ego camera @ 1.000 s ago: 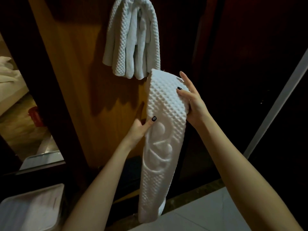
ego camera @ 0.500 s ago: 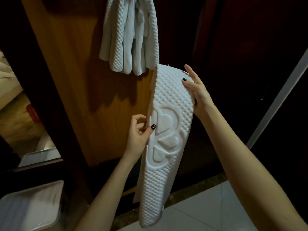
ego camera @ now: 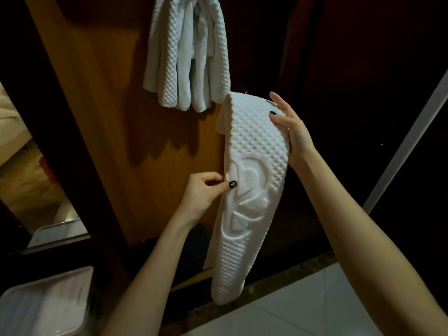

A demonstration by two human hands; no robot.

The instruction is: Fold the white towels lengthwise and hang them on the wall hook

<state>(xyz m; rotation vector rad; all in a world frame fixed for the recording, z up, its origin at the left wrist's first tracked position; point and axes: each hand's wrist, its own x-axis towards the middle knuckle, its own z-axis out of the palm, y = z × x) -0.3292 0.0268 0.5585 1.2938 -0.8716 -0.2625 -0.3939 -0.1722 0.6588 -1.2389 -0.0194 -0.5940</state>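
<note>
Hanging lengthwise between both hands, the towel (ego camera: 257, 146) is held up in front of the wooden panel (ego camera: 109, 122). Its top end sits just below and to the right of the hung towels (ego camera: 186, 57), which drape from a hook hidden from view. The right hand (ego camera: 291, 132) grips the upper right edge, with the thumb on the front face and the fingers (ego camera: 277, 101) running up behind it. The left hand (ego camera: 203, 192) pinches the loose left edge halfway down between thumb and curled fingers, placed to draw that flap in and close the fold. The lower end dangles above the tiled floor (ego camera: 315, 306).

The cloth looks soft, thick and light. Its waffle weave should give good grip but no stiffness, so it will likely sag and fall open wherever it is let go. It is best taken along the folded long edges, near the middle of its length, so both halves hang evenly over the hook.
</note>
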